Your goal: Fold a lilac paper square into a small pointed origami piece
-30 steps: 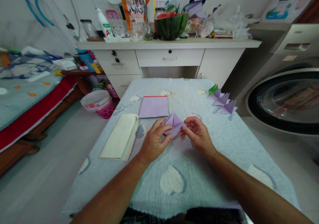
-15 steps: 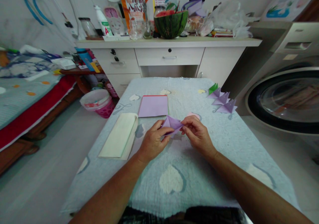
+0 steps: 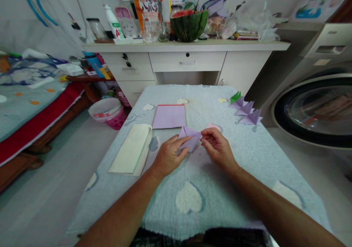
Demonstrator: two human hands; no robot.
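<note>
A small folded piece of purple origami paper (image 3: 193,139) is held above the table, its flaps lying fairly flat. My left hand (image 3: 171,151) pinches its left side between thumb and fingers. At its right corner, the bent fingertips of my right hand (image 3: 217,146) close on the paper's edge. Just beyond lies a stack of square purple paper (image 3: 169,117) with a red edge at the back. Folded purple pieces (image 3: 249,113) with a green piece (image 3: 235,97) sit in a row at the table's far right.
A pale yellow-green folded sheet (image 3: 130,150) lies left of my hands on the cloth-covered table (image 3: 233,188). Behind stands a white cabinet (image 3: 189,62) with a cut watermelon (image 3: 189,26) on top. A washing machine (image 3: 316,104) is on the right, a pink bin (image 3: 110,115) on the left.
The purple paper's raised, opened flap now lies flatter, and its lower point shows below my left fingers. Both hands have stayed nearly in place.
</note>
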